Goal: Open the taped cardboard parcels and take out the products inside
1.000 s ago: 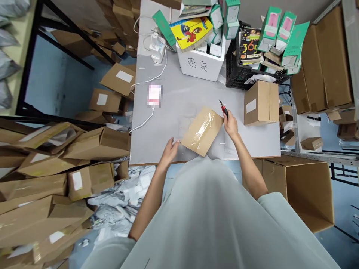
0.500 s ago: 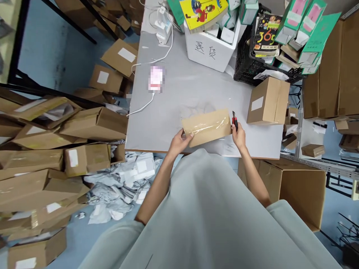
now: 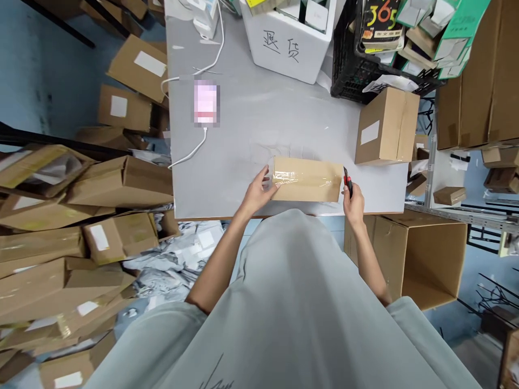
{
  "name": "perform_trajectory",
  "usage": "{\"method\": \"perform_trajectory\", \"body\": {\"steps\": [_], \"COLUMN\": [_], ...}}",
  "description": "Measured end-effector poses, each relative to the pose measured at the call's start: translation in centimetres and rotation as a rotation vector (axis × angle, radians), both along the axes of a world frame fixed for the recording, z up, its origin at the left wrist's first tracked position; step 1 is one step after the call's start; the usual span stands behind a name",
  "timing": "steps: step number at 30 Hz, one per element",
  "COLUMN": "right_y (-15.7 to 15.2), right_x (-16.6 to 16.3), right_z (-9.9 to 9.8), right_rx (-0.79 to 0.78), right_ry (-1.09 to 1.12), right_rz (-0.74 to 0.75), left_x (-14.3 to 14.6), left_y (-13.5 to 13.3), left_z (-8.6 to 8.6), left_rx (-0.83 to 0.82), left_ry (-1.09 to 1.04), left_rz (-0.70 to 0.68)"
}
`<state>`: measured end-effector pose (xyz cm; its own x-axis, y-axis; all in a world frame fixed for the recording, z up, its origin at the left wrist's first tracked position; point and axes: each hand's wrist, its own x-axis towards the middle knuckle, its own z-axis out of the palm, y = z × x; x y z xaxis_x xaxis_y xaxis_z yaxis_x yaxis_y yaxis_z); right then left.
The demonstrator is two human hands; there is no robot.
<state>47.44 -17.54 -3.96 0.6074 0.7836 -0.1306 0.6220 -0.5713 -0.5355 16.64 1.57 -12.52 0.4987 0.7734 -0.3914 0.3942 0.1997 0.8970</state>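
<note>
box (image 3: 307, 181) touched by left hand (image 3: 256, 194), grip impossible to tell; right hand (image 3: 354, 205) clamped round partly hidden cutter (image 3: 347, 182).

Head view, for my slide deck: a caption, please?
Left hand at a taped cardboard box, right hand holding a utility knife near its other end.

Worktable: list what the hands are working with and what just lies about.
In use:
small taped box, left hand at its end
red cutter, in the right hand

Lying about:
labelled carton
white tub
black crate
</note>
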Motion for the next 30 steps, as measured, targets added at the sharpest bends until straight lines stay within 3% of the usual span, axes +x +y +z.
{"method": "perform_trajectory", "body": {"steps": [8,14,19,30], "right_y": [7.1,11.9,14.0,15.6], "right_x": [-3.9,-7.8,-9.4,-11.0], "right_z": [4.6,6.1,6.9,7.6], "right_rx": [-0.306,-0.587,-0.738,-0.833], "right_ry": [-0.071,-0.213,-0.299,-0.354], "right_rz": [0.543,0.793,0.854,0.842], "left_x": [-0.2,-0.2,-0.1,0.1], "left_y": [1.2,1.8,1.9,1.7], "left_z": [-0.4,-1.6,-2.4,-3.2], "left_rx": [0.103,0.065,0.019,0.04], "left_ry": [-0.154,-0.244,-0.279,-0.28], "left_rz": [-0.257,-0.294,-0.29,-0.284]}}
